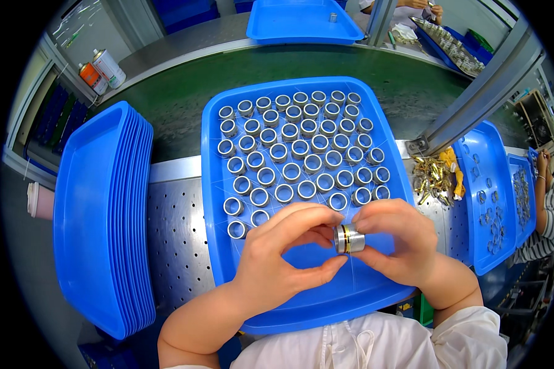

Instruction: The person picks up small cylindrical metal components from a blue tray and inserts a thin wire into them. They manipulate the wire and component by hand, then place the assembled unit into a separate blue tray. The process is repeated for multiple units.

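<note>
Above the near part of a large blue tray (301,317), both my hands are on a short silver metal cylinder (354,240) with gold and dark bands round its left part. My right hand (406,246) pinches its right end between thumb and fingers. The fingers and thumb of my left hand (283,252) curve round the left end, with some fingertips against it. Many open-ended metal rings (300,149) stand upright in loose rows over the tray's far and middle parts. My wrists and fingers hide part of the nearest row.
At left rises a stack of blue trays (98,227). Right of the large tray lie brass-coloured parts (434,178) beside a yellow cloth (457,175), below a metal post (474,92). Farther right, a blue tray (483,261) holds thin rings. A green belt (172,101) runs behind.
</note>
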`<state>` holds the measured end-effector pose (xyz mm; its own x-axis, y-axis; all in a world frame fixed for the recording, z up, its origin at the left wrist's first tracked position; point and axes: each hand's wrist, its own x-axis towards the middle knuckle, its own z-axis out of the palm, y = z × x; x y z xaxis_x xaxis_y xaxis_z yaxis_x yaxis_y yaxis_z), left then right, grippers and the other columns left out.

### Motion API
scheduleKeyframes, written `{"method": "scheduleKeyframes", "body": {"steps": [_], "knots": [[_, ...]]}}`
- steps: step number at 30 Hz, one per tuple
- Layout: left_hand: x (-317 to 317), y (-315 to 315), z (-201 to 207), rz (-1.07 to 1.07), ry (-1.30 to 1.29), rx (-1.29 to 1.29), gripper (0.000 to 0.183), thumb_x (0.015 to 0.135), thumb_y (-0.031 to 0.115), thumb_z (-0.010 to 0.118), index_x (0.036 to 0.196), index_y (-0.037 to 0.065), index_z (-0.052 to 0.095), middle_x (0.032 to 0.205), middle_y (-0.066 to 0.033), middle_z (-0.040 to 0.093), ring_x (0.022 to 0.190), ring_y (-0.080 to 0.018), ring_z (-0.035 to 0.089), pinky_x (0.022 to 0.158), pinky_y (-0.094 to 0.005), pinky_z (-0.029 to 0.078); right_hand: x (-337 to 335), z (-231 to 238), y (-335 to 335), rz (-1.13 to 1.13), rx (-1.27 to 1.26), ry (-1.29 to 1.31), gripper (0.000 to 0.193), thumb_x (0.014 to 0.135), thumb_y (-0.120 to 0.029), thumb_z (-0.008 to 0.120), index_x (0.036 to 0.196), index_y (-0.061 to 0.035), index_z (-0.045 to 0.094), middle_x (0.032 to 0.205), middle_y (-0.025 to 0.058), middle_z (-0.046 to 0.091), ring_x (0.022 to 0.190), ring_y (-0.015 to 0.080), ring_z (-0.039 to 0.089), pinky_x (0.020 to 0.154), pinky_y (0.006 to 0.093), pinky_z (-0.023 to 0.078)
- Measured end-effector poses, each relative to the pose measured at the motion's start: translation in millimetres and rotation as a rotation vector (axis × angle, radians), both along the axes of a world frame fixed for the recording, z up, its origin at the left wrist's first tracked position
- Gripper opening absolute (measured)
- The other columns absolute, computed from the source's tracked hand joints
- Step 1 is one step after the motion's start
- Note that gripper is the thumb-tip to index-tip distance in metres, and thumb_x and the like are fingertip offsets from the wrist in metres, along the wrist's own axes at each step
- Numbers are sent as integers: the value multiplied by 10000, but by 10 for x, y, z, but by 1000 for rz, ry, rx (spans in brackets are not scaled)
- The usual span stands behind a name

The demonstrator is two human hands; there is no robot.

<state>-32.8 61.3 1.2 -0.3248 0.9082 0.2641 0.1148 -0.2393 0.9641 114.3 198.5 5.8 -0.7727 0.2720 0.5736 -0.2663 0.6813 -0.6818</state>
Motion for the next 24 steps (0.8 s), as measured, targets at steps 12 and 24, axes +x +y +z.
{"method": "scheduleKeyframes", "body": {"steps": [12,24], "knots": [[-36,-15,37,-64,8,19,455,563,-95,756,991,-37,612,1003,-150,577,887,-197,624,778,-310,558,26,-4,3,150,-329,-80,377,615,44,768,968,13,638,974,134,621,763,175,633,655,274,522],[21,-7,33,-86,-184,-31,421,555,-136,725,950,-45,610,984,-141,564,907,-185,605,780,-308,556,2,52,23,112,-173,-65,356,590,-5,800,914,2,652,898,136,652,784,219,656,678,289,530]]}}
